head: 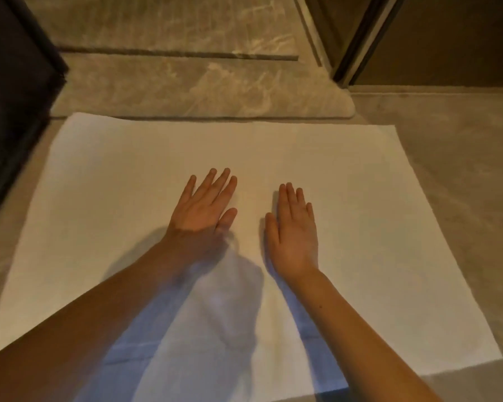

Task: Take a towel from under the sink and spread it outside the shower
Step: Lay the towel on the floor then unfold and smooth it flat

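A white towel (360, 198) lies flat and unfolded on the stone floor, filling the middle of the head view. Its far edge runs along the raised marble step (186, 91) of the shower. My left hand (204, 204) rests palm down on the towel near its centre, fingers slightly spread. Just to the right of it, my right hand (295, 227) also lies flat on the cloth with fingers together. Neither hand grips anything. Both forearms cross the near part of the towel and cast shadows on it.
A dark panel (12, 97) stands along the left, close to the towel's left edge. A dark door frame (357, 39) rises at the upper right beside the step's rounded corner. Grey floor (462, 169) extends to the right of the towel.
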`<control>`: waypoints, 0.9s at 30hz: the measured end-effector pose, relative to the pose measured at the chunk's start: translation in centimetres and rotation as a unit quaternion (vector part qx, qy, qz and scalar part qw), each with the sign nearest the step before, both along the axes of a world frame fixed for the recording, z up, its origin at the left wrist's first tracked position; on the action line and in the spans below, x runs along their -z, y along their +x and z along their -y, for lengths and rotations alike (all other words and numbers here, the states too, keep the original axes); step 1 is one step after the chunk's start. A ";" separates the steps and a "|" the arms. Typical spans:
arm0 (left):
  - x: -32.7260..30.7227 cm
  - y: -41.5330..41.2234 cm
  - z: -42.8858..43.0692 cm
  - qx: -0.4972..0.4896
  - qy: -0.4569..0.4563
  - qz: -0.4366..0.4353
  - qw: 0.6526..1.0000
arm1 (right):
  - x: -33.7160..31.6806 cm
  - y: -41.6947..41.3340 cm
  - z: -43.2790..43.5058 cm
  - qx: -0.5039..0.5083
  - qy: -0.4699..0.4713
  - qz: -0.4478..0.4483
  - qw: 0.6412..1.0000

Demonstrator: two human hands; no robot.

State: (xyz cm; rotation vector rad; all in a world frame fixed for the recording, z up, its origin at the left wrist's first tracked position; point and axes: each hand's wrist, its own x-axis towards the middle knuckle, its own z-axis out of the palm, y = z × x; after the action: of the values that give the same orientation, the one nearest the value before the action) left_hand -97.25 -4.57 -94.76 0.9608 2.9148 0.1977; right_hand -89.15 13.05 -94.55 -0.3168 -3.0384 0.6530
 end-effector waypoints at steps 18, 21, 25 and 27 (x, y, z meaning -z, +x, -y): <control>2.3 -13.1 17.3 -0.172 -0.009 0.008 0.985 | 3.3 -19.8 19.1 -0.198 0.097 0.018 0.975; 3.2 -11.8 17.0 -0.168 0.009 0.020 0.986 | 3.7 -18.8 18.3 -0.189 0.092 0.004 0.978; 3.5 -11.4 15.4 -0.144 -0.010 0.011 0.989 | 4.0 -17.5 16.8 -0.171 0.104 0.001 0.980; 3.6 -11.5 15.4 -0.148 -0.004 0.011 0.989 | 4.1 -17.3 16.6 -0.168 0.104 0.001 0.980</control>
State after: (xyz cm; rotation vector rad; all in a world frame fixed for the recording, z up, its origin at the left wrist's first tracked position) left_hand -108.73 -19.96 -98.34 0.5172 3.0212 0.2103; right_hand -106.47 -3.52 -98.66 0.2043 -3.1510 0.3325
